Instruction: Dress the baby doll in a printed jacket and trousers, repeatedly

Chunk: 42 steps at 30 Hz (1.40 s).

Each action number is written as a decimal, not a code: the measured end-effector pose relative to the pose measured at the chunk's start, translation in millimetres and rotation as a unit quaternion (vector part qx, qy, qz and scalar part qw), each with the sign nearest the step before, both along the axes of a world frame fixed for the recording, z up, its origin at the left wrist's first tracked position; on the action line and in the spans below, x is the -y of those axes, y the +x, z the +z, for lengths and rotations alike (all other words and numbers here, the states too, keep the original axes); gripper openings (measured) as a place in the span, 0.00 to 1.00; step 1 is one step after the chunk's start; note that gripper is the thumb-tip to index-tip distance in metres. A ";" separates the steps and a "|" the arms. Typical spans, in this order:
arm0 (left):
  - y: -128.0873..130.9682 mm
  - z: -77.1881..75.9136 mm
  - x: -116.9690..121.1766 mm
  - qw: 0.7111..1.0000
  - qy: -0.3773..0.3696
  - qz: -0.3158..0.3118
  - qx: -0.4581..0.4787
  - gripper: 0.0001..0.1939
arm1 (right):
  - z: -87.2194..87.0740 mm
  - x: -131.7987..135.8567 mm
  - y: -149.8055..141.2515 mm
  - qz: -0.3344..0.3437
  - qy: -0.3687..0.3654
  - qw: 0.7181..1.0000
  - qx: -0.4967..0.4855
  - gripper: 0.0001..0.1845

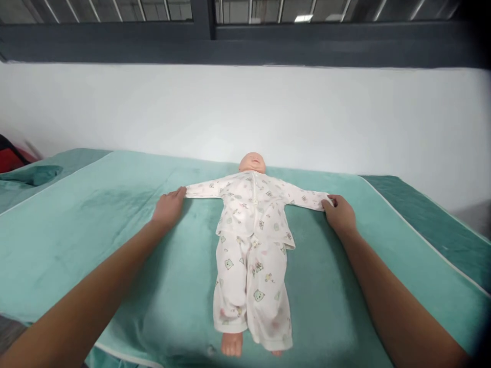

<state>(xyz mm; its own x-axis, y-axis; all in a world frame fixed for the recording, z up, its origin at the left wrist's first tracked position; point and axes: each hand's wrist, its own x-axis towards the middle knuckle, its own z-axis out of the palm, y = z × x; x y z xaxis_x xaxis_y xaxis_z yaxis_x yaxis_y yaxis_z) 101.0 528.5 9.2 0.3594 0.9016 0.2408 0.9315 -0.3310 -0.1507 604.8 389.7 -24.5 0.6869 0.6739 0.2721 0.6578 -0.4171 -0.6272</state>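
A baby doll (252,162) lies on its back, head toward the wall. It wears a white patterned long-sleeved shirt (245,209) and matching trousers (232,278). Both sleeves stretch out sideways. My left hand (170,207) is closed on the end of the sleeve at the left. At the other side, my right hand (340,212) pinches the opposite cuff between thumb and fingers. The doll's hands are hidden. One bare foot (232,344) shows fully below the trousers, and only the toes of the other peek out.
Under the doll spreads a green plush cover (126,204) with white piping and darker side borders. Behind it rises a white wall (172,110), with a dark-framed barred window (245,46) above. A red and black item (9,156) sits at the far left.
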 end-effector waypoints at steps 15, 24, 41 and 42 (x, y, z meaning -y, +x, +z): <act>-3.0 -18.7 -9.7 0.991 0.087 0.041 0.090 0.25 | 62.1 -29.9 -139.4 0.276 0.239 0.925 -0.108 0.15; -1.9 -20.0 -11.8 0.990 0.091 0.032 0.102 0.25 | 101.8 -91.8 -167.7 0.306 0.019 0.939 -0.154 0.15; 2.3 -19.3 4.2 0.985 0.076 0.068 0.138 0.23 | 75.7 -14.9 -203.0 0.389 0.203 0.896 0.070 0.14; 3.1 -20.6 7.2 0.982 0.075 0.081 0.150 0.24 | 75.5 1.4 -209.5 0.421 0.204 0.880 0.080 0.14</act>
<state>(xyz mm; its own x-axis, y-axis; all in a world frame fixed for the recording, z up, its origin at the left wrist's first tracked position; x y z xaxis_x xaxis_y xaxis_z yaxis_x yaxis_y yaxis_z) 104.1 521.3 -11.5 0.1071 0.8868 0.4495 0.9799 -0.1707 0.1033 395.4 388.3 51.0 -0.0788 0.7497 0.6571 0.7198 0.4988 -0.4828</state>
